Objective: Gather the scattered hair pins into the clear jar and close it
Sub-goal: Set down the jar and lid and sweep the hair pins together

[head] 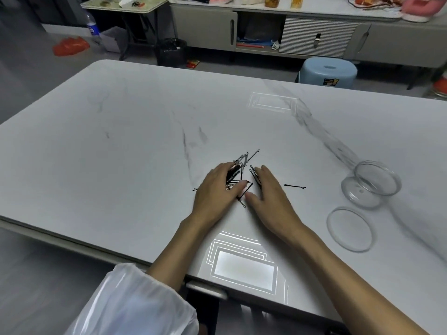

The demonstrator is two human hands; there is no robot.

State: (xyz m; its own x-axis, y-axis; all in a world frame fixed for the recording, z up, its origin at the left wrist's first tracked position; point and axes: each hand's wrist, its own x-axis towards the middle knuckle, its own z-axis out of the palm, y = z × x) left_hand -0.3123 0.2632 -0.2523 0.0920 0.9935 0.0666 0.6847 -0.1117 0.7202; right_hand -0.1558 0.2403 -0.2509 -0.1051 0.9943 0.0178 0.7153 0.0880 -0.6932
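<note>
Hair pins (238, 176) lay heaped between your palms on the marble table (135, 131).
Your left hand (219, 189) and right hand (271, 197) lay flat, fingers loose, gripping nothing; right of your right hand sat one stray pin (294, 186), the open clear jar (373, 183) tipped and its lid (350, 228) flat.

This looks like a lived-in home room. A marble-look table (145, 122) fills the middle of the frame; along the top runs a low grey cabinet (314, 37) cluttered with jars. A blue plastic stool (327, 72), a black bin (171, 52) and a soda bottle (92, 27) stand on the floor.
</note>
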